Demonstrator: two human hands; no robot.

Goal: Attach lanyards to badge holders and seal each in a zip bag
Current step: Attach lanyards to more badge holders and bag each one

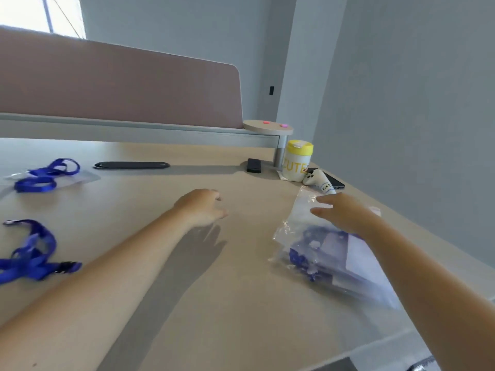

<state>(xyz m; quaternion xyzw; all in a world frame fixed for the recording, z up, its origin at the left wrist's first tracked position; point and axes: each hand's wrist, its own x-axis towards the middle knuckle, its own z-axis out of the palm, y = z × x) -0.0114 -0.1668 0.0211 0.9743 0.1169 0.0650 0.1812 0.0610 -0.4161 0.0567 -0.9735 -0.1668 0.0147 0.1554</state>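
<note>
Bagged set parked right, loose lanyards waiting left

Right hand (345,215) reaches out over the upper part of a clear zip bag (334,253) lying near the desk's right edge. Its fingers are stretched fairly straight above the plastic and I see nothing pinched in them; whether the palm actually touches the bag I cannot tell. Through the film I make out blue strap and a pale card-like shape, so I judge this bag already holds a lanyard and badge holder, and it sits on this side to keep finished work apart from what is still to do. Whether its zip is closed I cannot tell.

My left hand (203,207) hovers low over the bare desk (241,303) near the middle, fingers loosely curled, holding nothing. I read it as free for the next pickup.

That stock lies well apart on the left: a blue lanyard (29,255) with a dark buckle near me, and farther back another blue lanyard (45,175) coiled on what looks like a clear sleeve (80,178), either a holder or a bag.

At the far right corner stands a yellow-lidded tub (297,162), clear of the work.
</note>
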